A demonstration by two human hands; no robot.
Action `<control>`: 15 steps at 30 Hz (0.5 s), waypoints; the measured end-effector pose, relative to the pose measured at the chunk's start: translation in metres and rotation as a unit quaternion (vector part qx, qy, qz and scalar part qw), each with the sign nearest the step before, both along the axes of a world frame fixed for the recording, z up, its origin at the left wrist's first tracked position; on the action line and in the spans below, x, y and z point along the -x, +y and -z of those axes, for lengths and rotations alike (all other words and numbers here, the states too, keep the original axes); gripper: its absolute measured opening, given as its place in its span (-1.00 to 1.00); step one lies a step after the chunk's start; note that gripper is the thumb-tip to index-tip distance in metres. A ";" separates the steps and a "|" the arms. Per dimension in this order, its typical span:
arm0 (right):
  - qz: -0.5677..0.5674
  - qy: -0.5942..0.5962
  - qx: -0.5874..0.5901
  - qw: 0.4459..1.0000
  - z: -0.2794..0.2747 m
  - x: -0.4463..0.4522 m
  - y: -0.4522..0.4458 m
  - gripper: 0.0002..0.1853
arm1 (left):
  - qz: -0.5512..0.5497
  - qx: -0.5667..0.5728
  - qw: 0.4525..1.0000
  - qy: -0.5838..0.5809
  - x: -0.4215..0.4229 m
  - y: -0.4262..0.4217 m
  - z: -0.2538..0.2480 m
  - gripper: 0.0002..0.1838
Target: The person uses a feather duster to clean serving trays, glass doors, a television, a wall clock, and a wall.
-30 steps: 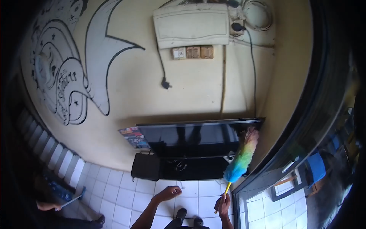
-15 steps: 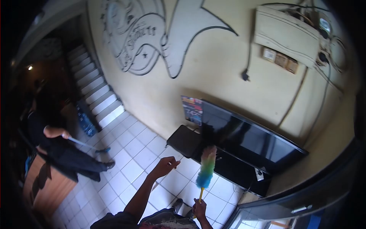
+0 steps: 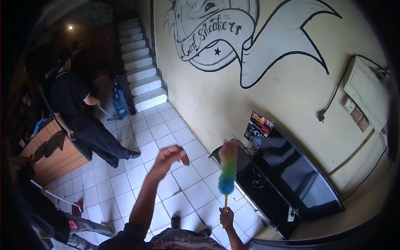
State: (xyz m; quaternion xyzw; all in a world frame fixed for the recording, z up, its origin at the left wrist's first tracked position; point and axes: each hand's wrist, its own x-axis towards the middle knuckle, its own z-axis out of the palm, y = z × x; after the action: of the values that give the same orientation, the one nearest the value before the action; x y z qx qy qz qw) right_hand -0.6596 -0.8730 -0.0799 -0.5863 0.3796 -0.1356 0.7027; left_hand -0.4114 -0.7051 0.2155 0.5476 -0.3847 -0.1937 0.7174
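Observation:
My right hand [image 3: 226, 217] is closed around the yellow handle of a feather duster [image 3: 228, 173]. The duster stands nearly upright, its fluffy head blue at the bottom, green in the middle and pinkish at the top. From my viewpoint that head overlaps a dark box [image 3: 243, 160] and the black TV stand; whether it touches them I cannot tell. Raised out in front is my left hand [image 3: 171, 159], its fingers curled in and slightly blurred, with nothing visible in them. A flat-screen TV [image 3: 298, 175] leans by the wall, beside a printed poster [image 3: 257, 129].
One person [image 3: 77, 98] on the left holds a long-handled tool near a blue water jug [image 3: 120, 103]. Another person [image 3: 46, 204] at lower left holds a red-ended stick. A wooden counter [image 3: 68, 156] and stairs [image 3: 141, 68] stand beyond the tiled floor [image 3: 160, 112]. Cables hang on the right wall.
My view has swung left, bringing the second person into sight. The person by the counter has turned and moved. My right hand still holds the feather duster; my left hand stays raised with curled fingers.

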 end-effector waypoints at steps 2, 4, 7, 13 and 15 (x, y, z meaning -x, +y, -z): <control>-0.005 0.009 0.013 1.000 -0.008 -0.016 0.002 -0.82 | -0.002 0.089 0.993 -0.079 -0.010 0.014 -0.048 -0.73; -0.002 0.018 0.046 0.999 -0.002 -0.028 0.006 -0.80 | 0.000 0.184 0.972 -0.148 -0.018 0.029 -0.084 -0.71; -0.001 0.068 0.200 0.977 -0.017 -0.046 0.013 -0.67 | 0.000 0.257 0.944 -0.205 -0.030 0.056 -0.104 -0.69; 0.178 0.080 0.396 0.897 -0.047 -0.050 0.018 -0.76 | 0.067 0.267 0.960 -0.044 -0.078 0.082 -0.033 -0.74; 0.243 0.093 0.389 0.884 -0.054 -0.048 0.012 -0.77 | 0.063 0.169 0.983 0.027 -0.091 0.075 0.016 -0.76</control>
State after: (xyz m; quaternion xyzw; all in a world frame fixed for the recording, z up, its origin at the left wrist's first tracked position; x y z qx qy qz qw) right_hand -0.6121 -0.8614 -0.0258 -0.7118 0.4907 -0.3838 0.3244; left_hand -0.3201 -0.6298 0.1994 0.3874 -0.4262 -0.1851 0.7963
